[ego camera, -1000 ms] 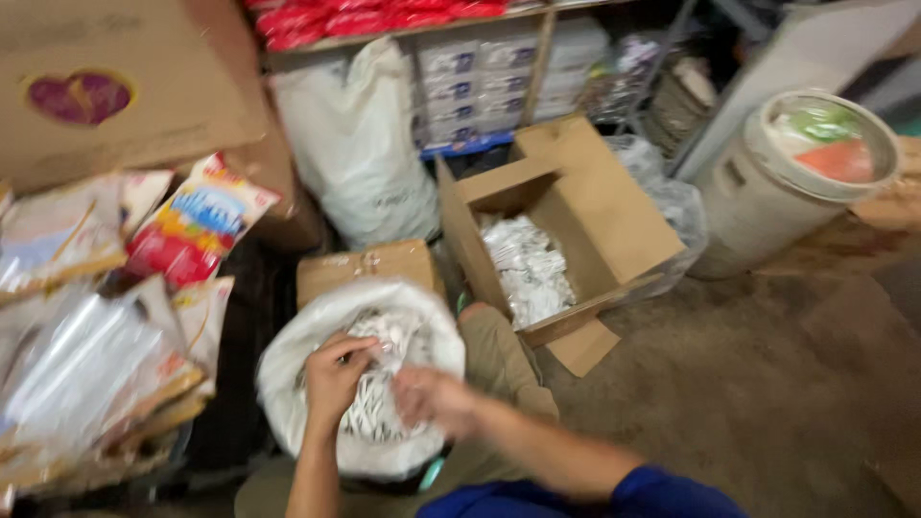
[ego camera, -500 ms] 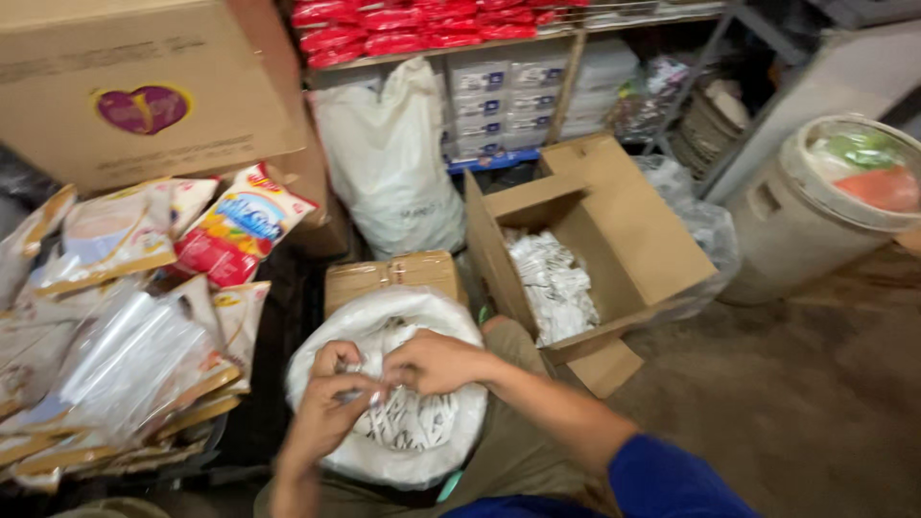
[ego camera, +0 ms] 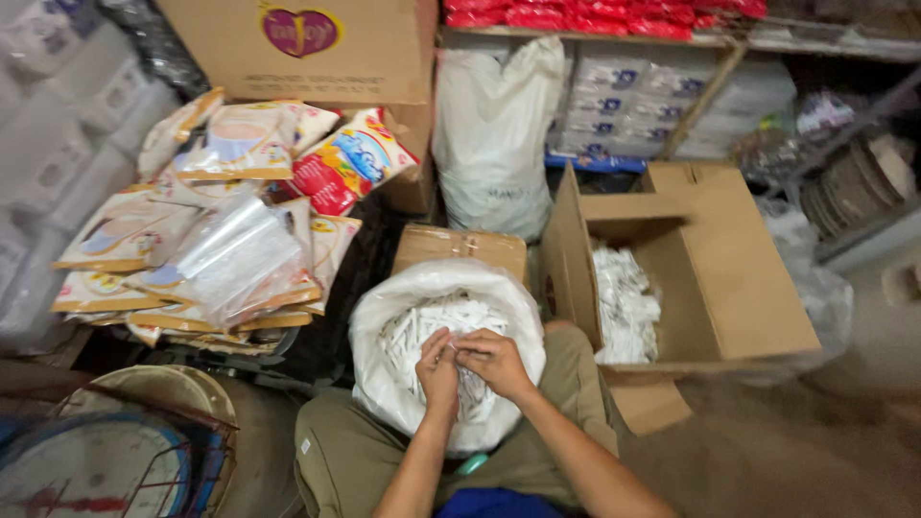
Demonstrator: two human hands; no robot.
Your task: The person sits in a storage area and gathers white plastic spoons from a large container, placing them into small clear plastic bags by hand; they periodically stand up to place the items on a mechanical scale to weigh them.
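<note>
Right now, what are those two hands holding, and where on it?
Both hands pinch something small and white together over the open bag of white pieces; which part cannot be told.

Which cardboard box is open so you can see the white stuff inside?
The brown cardboard box right of the person's knee: its flaps stand open over white packets. The small taped box behind the white bag and the big box at the top are shut.

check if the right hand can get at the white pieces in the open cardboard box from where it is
Probably yes: the right hand is at the white bag, and the open cardboard box beside it has its flaps open, white pieces uncovered, with nothing between.
</note>
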